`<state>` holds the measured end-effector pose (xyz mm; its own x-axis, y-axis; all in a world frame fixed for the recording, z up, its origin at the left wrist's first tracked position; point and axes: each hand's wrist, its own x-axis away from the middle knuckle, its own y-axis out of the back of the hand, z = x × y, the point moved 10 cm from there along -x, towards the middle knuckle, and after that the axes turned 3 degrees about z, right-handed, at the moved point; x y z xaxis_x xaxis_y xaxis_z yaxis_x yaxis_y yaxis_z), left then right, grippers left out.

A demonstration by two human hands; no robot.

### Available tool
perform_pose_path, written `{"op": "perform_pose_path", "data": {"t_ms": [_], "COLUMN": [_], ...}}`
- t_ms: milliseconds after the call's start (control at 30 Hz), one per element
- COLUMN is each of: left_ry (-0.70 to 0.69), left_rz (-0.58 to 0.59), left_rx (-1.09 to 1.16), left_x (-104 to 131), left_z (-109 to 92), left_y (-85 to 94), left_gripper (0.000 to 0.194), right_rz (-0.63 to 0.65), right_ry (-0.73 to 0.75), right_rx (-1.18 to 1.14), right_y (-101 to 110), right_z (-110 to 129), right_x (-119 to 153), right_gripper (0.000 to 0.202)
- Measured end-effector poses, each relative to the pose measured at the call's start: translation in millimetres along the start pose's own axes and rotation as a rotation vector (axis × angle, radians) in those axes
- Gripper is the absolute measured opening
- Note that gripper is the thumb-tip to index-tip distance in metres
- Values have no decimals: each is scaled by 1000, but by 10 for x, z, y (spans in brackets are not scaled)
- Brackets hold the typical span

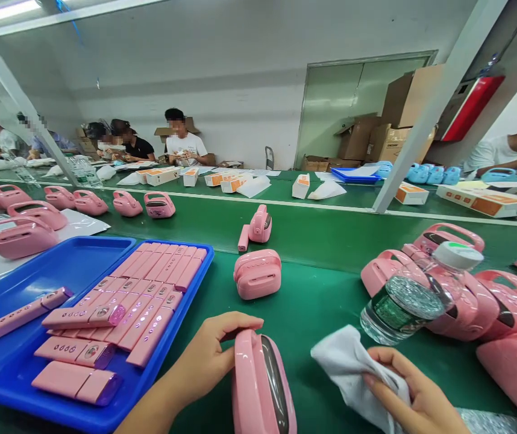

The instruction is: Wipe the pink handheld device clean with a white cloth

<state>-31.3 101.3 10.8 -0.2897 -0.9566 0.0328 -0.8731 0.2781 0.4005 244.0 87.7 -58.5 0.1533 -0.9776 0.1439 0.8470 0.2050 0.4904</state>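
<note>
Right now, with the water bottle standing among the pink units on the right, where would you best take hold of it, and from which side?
Grip the water bottle around its clear upper body, just under the white cap, coming from the open green belt side. Pink units crowd its far side. The right hand nearby holds a white cloth; the left hand holds a pink unit.

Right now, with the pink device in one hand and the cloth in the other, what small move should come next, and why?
Probably bring the white cloth in the right hand over to the pink device. The left hand already steadies the device upright by its top edge, its dark glossy face is turned toward the cloth, and the two are still apart.
</note>
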Motion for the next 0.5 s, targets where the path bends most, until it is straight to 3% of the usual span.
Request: {"op": "perform_pose_path", "data": {"t_ms": [67, 133, 233, 300, 400, 500], "left_ry": [55, 62, -6, 7, 117, 81], "left_rz": [20, 75, 70, -16, -130, -110], "left_rx": [49, 44, -18, -70, -112, -11], "left_x": [53, 143, 311, 407, 476, 424], "left_z": [95, 167, 231, 315, 467, 467], "left_y": [-44, -167, -385, -481, -517, -464], "left_gripper": [30, 42, 80, 89, 70, 92], "right_rz": [-44, -35, 109, 217, 170, 83], "right_ry": [21, 90, 250, 356, 507, 694], "right_rx": [-33, -132, -214, -236, -238, -180], "right_y": [0, -173, -649, -945, -1103, -1164], "right_z": [178, 434, 850, 1020, 1040, 1001], "right_x": [-72, -138, -173, -129, -30, 83], "right_gripper": [46, 53, 51, 49, 46, 43]}}
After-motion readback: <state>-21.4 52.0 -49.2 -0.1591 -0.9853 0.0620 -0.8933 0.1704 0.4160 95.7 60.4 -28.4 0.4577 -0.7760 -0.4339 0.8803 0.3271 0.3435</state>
